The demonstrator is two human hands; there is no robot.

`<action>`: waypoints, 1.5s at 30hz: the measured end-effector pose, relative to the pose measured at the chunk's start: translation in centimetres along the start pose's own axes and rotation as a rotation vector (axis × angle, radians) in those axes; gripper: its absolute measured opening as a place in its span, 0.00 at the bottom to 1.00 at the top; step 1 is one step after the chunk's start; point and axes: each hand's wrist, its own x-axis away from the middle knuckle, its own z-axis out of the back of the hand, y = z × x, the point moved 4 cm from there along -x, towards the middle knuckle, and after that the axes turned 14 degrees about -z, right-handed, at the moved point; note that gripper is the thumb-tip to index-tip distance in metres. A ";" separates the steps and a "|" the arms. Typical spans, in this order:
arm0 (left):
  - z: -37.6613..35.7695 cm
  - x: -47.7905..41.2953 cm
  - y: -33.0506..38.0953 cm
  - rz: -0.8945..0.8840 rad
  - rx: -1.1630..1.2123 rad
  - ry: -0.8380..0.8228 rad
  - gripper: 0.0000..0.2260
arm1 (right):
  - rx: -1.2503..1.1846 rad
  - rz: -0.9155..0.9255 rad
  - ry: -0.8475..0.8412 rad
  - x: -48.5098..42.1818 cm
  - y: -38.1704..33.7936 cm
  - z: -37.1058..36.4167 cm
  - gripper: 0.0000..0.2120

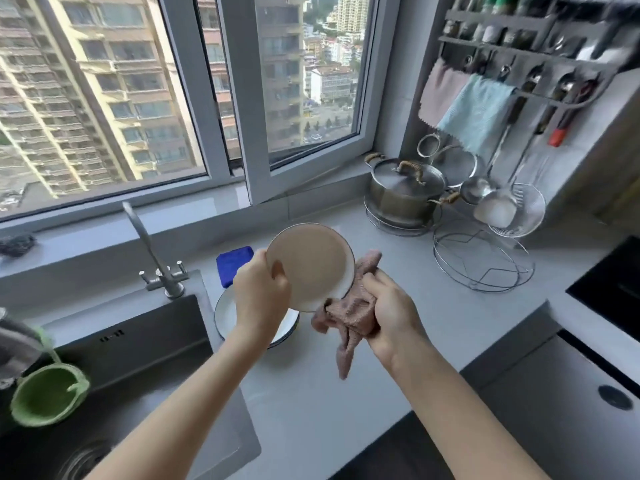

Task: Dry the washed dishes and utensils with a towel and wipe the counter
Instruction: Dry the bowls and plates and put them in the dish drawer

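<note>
Surface point(398, 323) right of the sink point(138, 358) is used as the drying spot, one white plate point(225, 313) being laid flat there. Above it a tan-faced plate point(311, 265) is held tilted, gripped at its left rim by the left hand point(259, 289) so that the pink towel point(349, 313), bunched in the right hand point(388, 306), can be pressed along its right rim.

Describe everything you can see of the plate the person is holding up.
The plate is round, with a beige face, a white edge and a thin dark rim line. It is held tilted in the air. The left hand grips its left edge, thumb on the face; the right hand presses a pinkish towel against its lower right edge.
</note>
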 end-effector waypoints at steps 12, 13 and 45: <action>-6.4 11.8 9.6 0.246 0.623 -0.651 0.10 | 1.162 0.141 0.484 17.0 0.7 16.6 0.39; -7.5 13.4 11.3 0.227 0.645 -0.694 0.11 | 1.095 0.126 0.483 18.1 1.2 18.4 0.41; -30.2 72.0 58.0 -0.026 0.580 -1.932 0.08 | 0.078 -0.061 1.443 69.3 22.9 75.4 0.35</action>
